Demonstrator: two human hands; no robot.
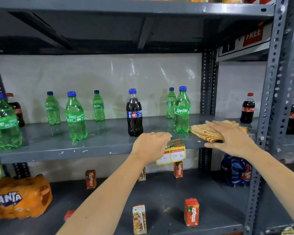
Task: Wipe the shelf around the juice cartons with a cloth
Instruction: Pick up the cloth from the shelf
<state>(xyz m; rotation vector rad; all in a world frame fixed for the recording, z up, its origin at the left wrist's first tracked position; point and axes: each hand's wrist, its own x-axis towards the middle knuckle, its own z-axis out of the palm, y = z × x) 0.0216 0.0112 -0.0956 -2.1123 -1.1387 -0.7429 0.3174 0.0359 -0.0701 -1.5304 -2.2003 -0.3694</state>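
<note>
A folded yellow-orange cloth (206, 131) lies on the right end of the grey bottle shelf (100, 146). My right hand (231, 138) rests flat on the cloth, fingers spread, pressing it down. My left hand (151, 146) hovers at the front edge of the same shelf, fingers loosely curled, holding nothing, just in front of a dark cola bottle (134, 114). Small red juice cartons (191, 212) stand on the lower grey shelf (168, 192), with a pale carton (139, 219) near the front.
Several green Sprite bottles (182, 111) stand spaced along the upper shelf. A Coca-Cola bottle (247, 108) stands right of the cloth. A price tag (174, 154) hangs from the shelf edge. An orange Fanta pack (19, 197) lies at lower left. Perforated steel uprights (268, 99) rise on the right.
</note>
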